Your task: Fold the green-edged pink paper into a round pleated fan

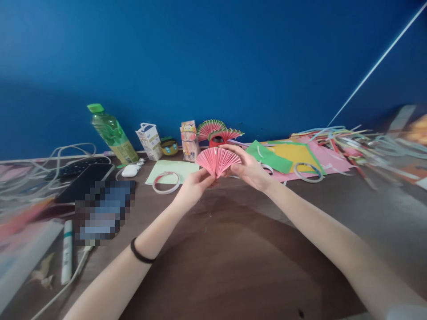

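A pink pleated paper fan is spread into a half circle between my hands, its narrow end pointing down toward me. My left hand pinches the lower tip from the left. Around the right side curls my right hand, with its fingers over the top edge and its thumb near the folds. Just behind stand red pleated paper fans with green edges, beside a dark-red roll. A roll of tape lies left of my left hand on a pale green sheet.
Green paper, yellow paper, another tape roll and many paper strips lie at right. At left are a green bottle, small cartons, an earbud case, a phone, a marker and cables.
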Available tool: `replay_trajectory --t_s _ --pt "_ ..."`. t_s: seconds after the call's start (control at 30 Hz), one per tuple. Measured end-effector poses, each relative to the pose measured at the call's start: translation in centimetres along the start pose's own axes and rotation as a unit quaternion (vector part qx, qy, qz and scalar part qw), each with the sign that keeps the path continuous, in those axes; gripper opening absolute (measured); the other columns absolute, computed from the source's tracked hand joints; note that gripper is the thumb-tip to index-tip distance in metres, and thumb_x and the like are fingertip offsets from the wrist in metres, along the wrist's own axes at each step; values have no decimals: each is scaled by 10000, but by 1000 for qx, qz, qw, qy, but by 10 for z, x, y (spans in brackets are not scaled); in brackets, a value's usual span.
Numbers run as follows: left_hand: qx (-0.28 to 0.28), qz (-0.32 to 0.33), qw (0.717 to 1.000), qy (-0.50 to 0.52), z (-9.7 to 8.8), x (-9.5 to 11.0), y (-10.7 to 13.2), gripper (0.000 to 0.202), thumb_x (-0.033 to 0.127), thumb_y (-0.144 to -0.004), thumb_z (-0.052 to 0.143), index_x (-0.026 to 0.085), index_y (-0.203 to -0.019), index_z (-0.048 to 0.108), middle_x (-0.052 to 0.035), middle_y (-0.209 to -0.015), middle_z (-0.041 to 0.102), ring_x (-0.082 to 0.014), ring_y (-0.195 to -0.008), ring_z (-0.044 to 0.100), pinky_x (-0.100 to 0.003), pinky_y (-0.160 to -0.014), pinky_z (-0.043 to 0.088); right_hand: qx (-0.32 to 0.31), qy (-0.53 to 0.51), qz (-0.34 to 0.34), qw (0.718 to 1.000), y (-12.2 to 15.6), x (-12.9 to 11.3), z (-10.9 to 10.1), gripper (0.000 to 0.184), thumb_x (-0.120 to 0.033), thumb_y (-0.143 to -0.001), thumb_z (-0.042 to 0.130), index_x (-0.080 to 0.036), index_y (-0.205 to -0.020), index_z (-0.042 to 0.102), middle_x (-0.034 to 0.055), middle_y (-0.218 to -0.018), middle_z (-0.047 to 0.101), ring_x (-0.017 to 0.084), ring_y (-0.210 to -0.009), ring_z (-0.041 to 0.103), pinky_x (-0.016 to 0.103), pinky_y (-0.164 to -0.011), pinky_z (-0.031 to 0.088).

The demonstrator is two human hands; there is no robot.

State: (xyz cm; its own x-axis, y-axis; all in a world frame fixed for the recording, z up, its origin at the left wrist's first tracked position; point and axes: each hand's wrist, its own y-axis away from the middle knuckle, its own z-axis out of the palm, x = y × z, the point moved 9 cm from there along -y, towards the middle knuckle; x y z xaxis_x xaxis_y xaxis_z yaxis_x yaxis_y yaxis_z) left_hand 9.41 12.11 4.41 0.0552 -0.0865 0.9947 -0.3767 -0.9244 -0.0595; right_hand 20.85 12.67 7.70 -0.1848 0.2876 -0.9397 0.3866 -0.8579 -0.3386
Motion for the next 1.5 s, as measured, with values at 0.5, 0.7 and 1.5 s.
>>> replay_trajectory --t_s 0.5,0.7,1.5 --pt "-87 21 995 -40 20 5 5 290 338 -760 557 151 -971 627 -61 -923 650 -169 -774 605 -316 -770 465 -3 -50 32 998 -3 13 -7 466 -291 -625 747 -200 -1011 502 -35 -722 598 107 -522 602 254 -519 522" --pt "-77 72 964 -242 25 21 14 211 272 -785 483 183 -881 648 -21 -784 655 -172 -715 575 -274 -685 435 -47 -70 76 993 -1 22 -4 493 -260 -602 765 -189 -1007 493 -42 -762 586 70 -565 575 198 -526 494" --pt "29 -6 991 134 2 1 1 270 375 -687 658 138 -810 624 -23 -751 630 -114 -662 549 -243 -643 428 -71 32 44 996 1 16 3 310 -243 -534 787 -167 -720 551 -36 -671 582 90 -566 567 245 -569 510"
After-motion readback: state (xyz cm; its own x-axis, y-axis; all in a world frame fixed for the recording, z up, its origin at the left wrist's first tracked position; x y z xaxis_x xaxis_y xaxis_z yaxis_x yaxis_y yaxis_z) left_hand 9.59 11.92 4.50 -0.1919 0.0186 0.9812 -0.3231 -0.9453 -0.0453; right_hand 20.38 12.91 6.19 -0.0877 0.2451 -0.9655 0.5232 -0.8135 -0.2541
